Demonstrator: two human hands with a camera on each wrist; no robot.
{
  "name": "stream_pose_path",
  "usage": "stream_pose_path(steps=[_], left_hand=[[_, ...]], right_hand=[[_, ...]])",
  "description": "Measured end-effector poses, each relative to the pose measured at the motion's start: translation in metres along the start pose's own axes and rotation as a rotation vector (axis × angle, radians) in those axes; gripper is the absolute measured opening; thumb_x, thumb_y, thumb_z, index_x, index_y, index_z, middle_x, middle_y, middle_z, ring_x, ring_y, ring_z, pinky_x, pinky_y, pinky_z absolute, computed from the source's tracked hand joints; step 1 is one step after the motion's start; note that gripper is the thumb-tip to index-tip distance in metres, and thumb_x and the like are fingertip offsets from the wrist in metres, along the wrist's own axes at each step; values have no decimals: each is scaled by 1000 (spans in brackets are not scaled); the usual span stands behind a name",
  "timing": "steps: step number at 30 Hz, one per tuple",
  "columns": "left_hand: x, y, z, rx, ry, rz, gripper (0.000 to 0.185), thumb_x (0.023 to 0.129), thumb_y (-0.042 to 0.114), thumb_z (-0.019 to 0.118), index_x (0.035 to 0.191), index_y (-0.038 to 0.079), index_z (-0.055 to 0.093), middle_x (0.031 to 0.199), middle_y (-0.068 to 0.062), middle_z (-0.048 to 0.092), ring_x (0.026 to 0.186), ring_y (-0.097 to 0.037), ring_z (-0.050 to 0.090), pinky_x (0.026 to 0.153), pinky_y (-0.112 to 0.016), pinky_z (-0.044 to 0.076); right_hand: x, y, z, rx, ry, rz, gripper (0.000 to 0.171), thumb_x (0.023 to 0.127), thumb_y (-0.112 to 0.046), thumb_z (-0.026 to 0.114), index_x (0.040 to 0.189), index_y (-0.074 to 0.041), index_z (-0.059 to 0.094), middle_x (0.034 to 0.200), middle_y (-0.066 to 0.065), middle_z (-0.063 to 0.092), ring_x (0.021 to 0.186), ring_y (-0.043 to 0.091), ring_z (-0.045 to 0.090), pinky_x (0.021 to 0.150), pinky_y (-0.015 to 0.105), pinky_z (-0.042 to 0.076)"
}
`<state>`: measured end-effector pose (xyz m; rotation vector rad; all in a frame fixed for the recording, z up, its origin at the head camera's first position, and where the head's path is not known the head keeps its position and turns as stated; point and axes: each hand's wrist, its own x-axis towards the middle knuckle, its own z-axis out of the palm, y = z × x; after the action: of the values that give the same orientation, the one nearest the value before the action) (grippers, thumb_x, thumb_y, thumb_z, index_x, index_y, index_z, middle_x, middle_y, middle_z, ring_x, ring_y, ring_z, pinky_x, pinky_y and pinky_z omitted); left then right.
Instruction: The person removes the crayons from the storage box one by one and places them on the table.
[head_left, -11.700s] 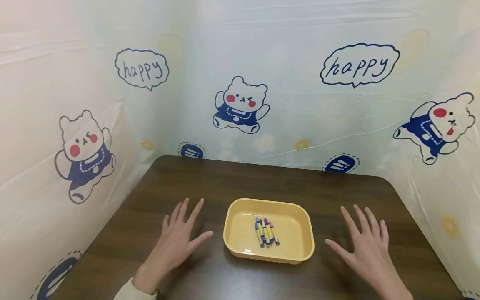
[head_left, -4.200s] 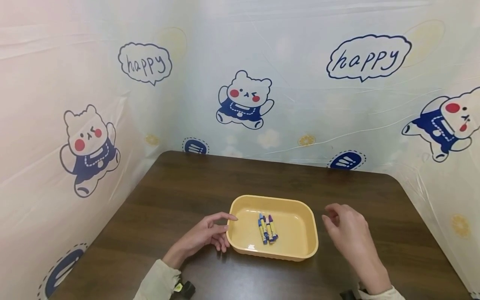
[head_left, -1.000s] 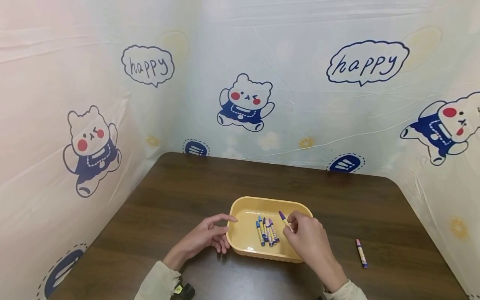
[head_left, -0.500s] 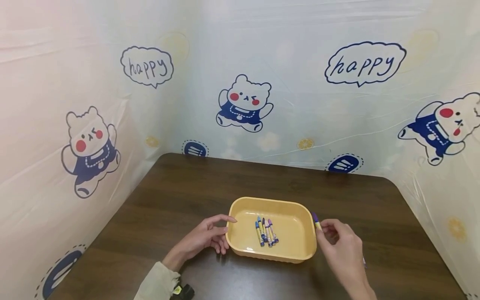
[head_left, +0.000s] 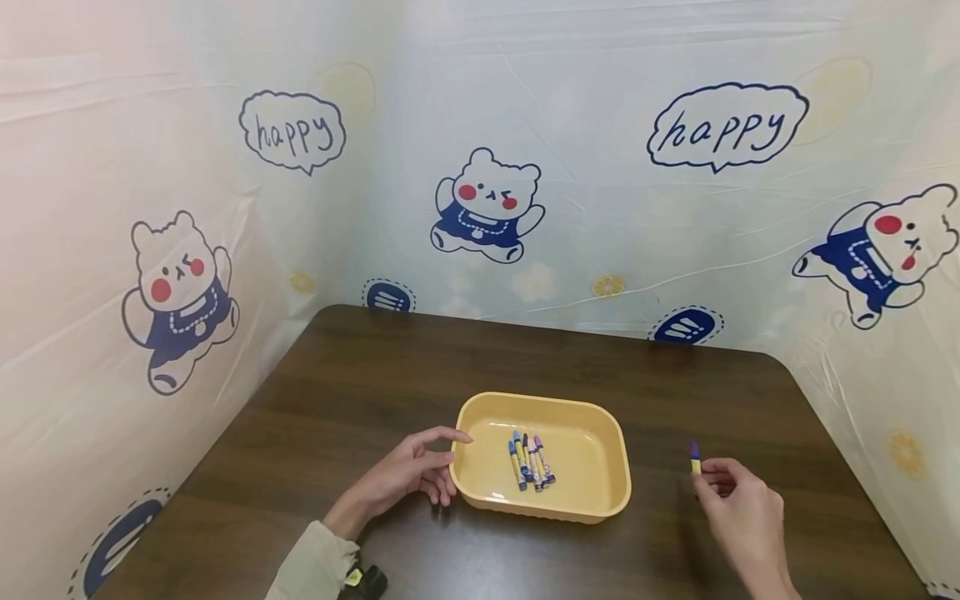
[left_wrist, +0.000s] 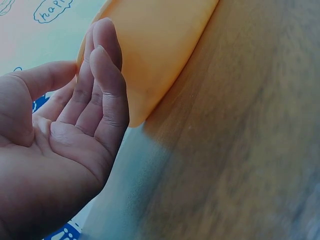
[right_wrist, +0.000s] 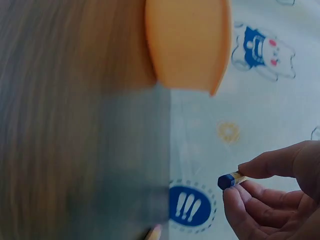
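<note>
A yellow plastic tray stands on the table, with several crayons in blue, dark and pink shades bunched inside. My left hand holds its left rim, index finger over the edge and thumb against the rim. The left wrist view shows that hand against the tray wall, the other fingers bent. To the right of the tray, my right hand pinches a purple crayon by its lower part, tip up. Its dark blue end pokes out between thumb and finger in the right wrist view.
A pinkish crayon tip shows at the bottom of the right wrist view; the right hand hides that crayon in the head view. The dark wooden table has printed plastic curtains along its back and sides.
My right hand has lifted the purple crayon from the tray and carried it right, past the rim. It now covers the crayon lying on the table. My left hand stays at the tray.
</note>
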<state>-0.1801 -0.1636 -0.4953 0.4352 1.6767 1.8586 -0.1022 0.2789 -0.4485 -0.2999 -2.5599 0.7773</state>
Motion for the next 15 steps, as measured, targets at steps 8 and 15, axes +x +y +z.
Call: stream_pose_path(steps=[8,15], left_hand=[[0,0,1,4,10,0,38,106,15,47,143,6,46,84,-14,72,67,-20,70,58,-30,56],[0,1,1,11,16,-6,39,106,16,48,143,4,46,83,-15,72,67,-20,70,59,-29,56]], right_hand=[[10,30,-6,-72,-89,99,14,87,-15,73,87,-1,71,74,5,71,64,21,65,63,48,48],[11,41,-6,-90,-228,132,18,89,-18,71,90,-1,71,76,2,71,64,20,64,60,44,48]])
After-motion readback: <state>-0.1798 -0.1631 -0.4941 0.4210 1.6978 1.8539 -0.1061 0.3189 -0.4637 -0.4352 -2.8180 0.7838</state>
